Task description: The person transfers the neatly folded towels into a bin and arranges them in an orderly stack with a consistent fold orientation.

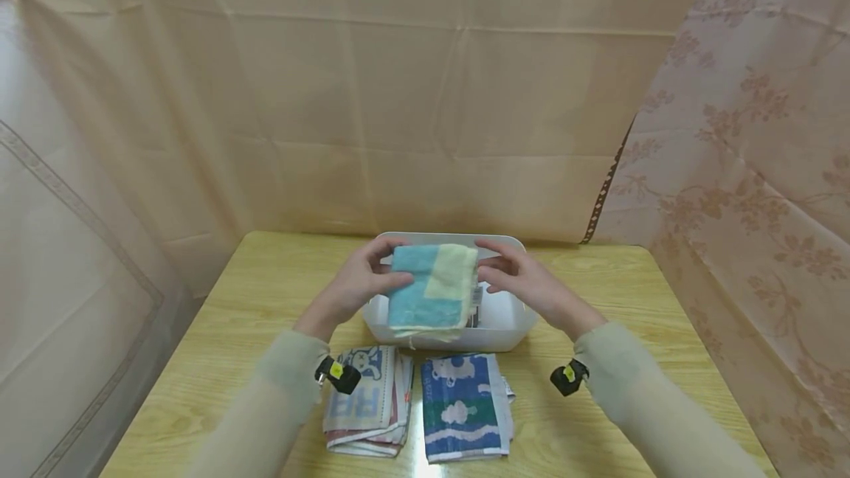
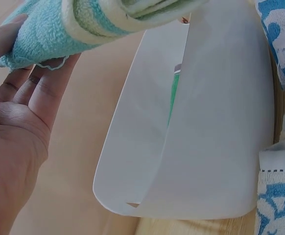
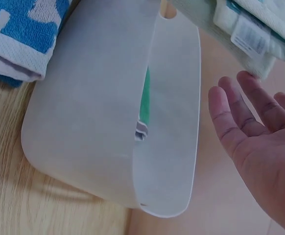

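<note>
A folded towel [image 1: 425,290] in turquoise and pale yellow is held up over the white bin [image 1: 508,316]. My left hand [image 1: 361,279] pinches its left edge, thumb on the front and fingers behind. In the left wrist view the towel's rolled layers [image 2: 98,22] show, with a loose thread hanging. My right hand [image 1: 521,279] is at the towel's right edge with fingers relaxed. From the right wrist the fingertips [image 3: 218,100] sit just below the towel's corner, near a white label [image 3: 250,36]. Something green [image 3: 145,98] shows inside the bin.
In front of the bin lie two folded stacks on the wooden table [image 1: 232,360]: a beige and blue patterned towel [image 1: 365,404] at left and a blue and green towel [image 1: 462,408] at right. A beige curtain [image 1: 425,94] hangs behind the table.
</note>
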A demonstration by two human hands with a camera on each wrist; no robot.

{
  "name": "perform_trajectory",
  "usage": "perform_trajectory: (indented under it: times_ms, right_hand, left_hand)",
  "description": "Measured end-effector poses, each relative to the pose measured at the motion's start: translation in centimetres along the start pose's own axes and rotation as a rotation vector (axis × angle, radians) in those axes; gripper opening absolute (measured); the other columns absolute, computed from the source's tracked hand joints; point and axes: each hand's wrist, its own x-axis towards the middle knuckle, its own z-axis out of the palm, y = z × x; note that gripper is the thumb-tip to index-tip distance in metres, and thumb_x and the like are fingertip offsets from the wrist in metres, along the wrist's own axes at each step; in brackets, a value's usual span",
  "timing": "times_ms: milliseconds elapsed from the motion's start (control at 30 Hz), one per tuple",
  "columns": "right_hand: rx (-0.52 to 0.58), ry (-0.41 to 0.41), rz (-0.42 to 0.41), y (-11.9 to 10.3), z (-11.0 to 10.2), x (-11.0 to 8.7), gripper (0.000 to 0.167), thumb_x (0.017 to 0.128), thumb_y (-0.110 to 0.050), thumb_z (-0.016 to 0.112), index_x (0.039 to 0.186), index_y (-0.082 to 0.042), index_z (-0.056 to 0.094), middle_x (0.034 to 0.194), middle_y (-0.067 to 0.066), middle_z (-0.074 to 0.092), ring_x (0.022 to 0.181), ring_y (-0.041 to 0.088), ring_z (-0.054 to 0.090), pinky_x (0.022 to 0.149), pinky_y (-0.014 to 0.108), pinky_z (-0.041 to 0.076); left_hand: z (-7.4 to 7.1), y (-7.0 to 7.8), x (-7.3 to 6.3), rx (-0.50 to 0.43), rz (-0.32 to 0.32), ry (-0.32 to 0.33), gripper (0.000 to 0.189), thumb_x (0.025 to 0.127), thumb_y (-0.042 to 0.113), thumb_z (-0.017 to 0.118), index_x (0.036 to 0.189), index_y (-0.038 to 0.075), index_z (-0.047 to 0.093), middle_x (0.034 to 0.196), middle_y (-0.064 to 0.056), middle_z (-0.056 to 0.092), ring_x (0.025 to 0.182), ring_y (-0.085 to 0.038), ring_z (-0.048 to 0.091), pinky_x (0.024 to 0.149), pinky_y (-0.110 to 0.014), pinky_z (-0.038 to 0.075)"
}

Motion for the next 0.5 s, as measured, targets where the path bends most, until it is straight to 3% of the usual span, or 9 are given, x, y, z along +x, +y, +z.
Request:
perform_trajectory:
  times_ms: [267,500]
  right_hand:
    - [0.036,-0.033,0.024,-0.20,0.63,-0.07,0.078,0.098,-0.051,0.064,0.162,-0.041,0.019,0.147,0.007,0.054,0.130,0.029,0.056,0.117,0.060,0.033]
    - [0.044,-0.024,-0.002,-0.18,0.95,0.17,0.083,0.099,-0.047,0.065,0.162,-0.044,0.012,0.140,0.011,0.056,0.131,0.031,0.054,0.116,0.061,0.035]
  left_hand:
    - [0.41,-0.01,0.22,-0.014,0.006,0.003,0.047,0.092,0.009,0.076,0.135,0.014,0.057,0.127,-0.013,0.057,0.100,-0.028,0.072,0.077,-0.040,0.062]
    - [0.56,-0.07,0.38,-0.043,0.009,0.004,0.047,0.093,0.009,0.074,0.136,0.013,0.056,0.127,-0.013,0.057,0.099,-0.027,0.071,0.075,-0.039,0.062]
